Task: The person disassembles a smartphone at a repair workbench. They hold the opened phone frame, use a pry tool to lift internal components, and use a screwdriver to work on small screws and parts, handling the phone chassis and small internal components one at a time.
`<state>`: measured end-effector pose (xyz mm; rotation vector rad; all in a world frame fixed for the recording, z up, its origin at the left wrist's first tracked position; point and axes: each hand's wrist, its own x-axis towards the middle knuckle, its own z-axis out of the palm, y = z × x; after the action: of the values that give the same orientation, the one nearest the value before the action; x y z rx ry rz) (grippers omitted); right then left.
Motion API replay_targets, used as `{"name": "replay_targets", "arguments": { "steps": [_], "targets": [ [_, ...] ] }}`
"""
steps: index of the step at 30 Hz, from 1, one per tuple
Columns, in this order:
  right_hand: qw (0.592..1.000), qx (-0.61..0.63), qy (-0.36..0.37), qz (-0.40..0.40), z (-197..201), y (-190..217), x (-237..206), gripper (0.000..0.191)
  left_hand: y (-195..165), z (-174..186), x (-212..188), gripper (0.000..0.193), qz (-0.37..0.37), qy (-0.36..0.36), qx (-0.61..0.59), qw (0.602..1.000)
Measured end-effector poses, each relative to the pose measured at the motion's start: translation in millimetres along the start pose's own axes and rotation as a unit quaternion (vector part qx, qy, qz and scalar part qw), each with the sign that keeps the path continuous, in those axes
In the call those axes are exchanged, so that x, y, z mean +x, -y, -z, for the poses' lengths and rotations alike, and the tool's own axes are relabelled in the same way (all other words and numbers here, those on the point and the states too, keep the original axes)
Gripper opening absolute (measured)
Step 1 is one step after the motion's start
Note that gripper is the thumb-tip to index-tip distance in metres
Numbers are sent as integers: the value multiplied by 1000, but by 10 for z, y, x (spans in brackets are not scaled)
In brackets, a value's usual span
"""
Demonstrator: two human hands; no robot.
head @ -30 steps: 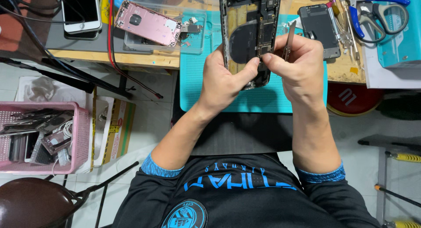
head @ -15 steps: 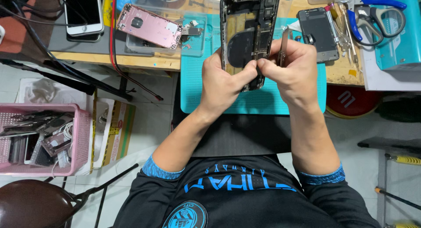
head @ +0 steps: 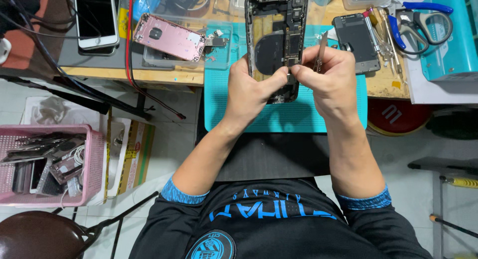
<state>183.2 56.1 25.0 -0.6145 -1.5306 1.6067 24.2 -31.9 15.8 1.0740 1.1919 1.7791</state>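
Single head view, looking steeply down from above; close on hands [head: 298, 84] and workbench [head: 149, 74], lap and floor below.

Bare teal mat [head: 298, 117] lies open; scissors [head: 423, 22] and loose screen [head: 356, 42] crowd the right.

The opened phone chassis [head: 276, 35] is black, with a dark grey battery and gold-flecked boards inside. Under it lies a teal work mat [head: 294, 114] dotted with a fine grid of holes. A rose-pink phone back [head: 169, 37] rests in a clear tray, near a white-framed phone [head: 97, 17] with a black screen. The small tool [head: 321, 52] is silvery metal. The pliers [head: 423, 20] have blue and grey handles. The bench top [head: 134, 74] is pale wood. The plastic basket [head: 94, 164] is pink. The sleeves [head: 363, 201] are black with blue mottled cuffs.
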Motion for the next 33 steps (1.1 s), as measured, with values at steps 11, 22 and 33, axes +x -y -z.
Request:
{"name": "replay_targets", "arguments": {
  "steps": [11, 22, 33],
  "targets": [
    [1000, -12, -9, -4, 48, -26, 25, 11, 6, -35, 44, 21, 1, 8, -13, 1000],
    [999, -32, -28, -10, 143, -16, 4, 9, 79, -114, 151, 20, 6, 11, 8, 1000],
    [999, -6, -36, -22, 244, -107, 19, 7, 206, -133, 199, 20, 6, 33, 6, 999]
  ]
}}
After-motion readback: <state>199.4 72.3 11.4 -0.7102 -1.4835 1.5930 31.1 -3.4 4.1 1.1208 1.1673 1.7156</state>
